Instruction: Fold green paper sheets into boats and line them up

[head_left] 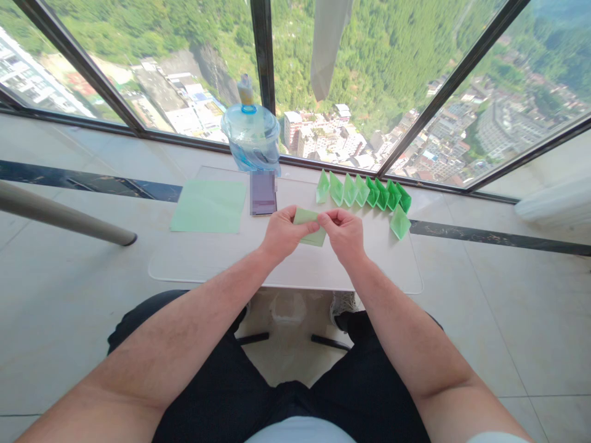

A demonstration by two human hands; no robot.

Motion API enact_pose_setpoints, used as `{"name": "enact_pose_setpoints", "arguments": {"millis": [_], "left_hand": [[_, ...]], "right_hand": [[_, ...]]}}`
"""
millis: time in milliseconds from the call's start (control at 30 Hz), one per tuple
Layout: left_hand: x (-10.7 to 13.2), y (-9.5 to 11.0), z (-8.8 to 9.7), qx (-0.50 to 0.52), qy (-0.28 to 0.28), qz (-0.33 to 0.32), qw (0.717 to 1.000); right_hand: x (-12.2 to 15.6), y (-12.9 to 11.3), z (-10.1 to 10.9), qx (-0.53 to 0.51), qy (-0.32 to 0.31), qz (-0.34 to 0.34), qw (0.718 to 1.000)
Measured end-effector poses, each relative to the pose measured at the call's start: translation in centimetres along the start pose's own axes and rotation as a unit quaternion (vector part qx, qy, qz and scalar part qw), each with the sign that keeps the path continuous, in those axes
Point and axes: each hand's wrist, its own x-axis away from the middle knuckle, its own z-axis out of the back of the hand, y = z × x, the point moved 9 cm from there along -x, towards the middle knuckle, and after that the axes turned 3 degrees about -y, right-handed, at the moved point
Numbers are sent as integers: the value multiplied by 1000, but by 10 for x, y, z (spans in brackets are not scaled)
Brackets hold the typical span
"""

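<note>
Head view, first query: where is the piece you are working on, and how is it held?

– Folded green paper, between your hands, above the near half of the bench; whether it touches the top cannot be told. Your left hand grips its left side, thumb laid across the face. Your right hand pinches the upper right corner, fingers closed on it.

Why both hands?

– Probably so your left steadies the sheet while your right works finely at the corner. That is inference.

And nearest to it?

– Right of your hands, eight folded paper pieces in a row along the far edge, lighter greens left, darker right; likely lined up to leave you working room. One lone light-green piece sits in front of the row's right end. To your left, a flat green sheet, presumably within reach on purpose.

Any writing?

– None readable. Your phone lies beyond your left hand, its screen too small and partly pixelated. Perhaps it leans on the blue water jug behind; contact uncertain. You can read no brand or label on the jug either. Beyond it: window frame.
</note>
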Motion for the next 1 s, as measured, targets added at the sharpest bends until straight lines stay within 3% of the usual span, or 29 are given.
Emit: {"name": "enact_pose_setpoints", "arguments": {"millis": [400, 600, 733, 800, 867, 1000], "left_hand": [[-2, -2, 1, 63, 0, 5, 998], [-6, -4, 0, 66, -21, 8, 998], [-8, -6, 3, -6, -32, 22, 999], [-9, -7, 3, -14, -45, 29, 998], [-11, -5, 8, 1, -27, 21, 999], [-17, 3, 20, -40, 0, -7, 999]], "right_hand": [[-1, 9, -3, -6, -28, -29, 999], [-3, 20, 9, -82, 28, -50, 995], [-6, 27, 2, -96, -27, -76, 992], [-6, 26, 3, -88, -23, -73, 993], [-7, 27, 5, -95, -19, -78, 992], [-5, 30, -8, -99, -95, -112, 984]]}}
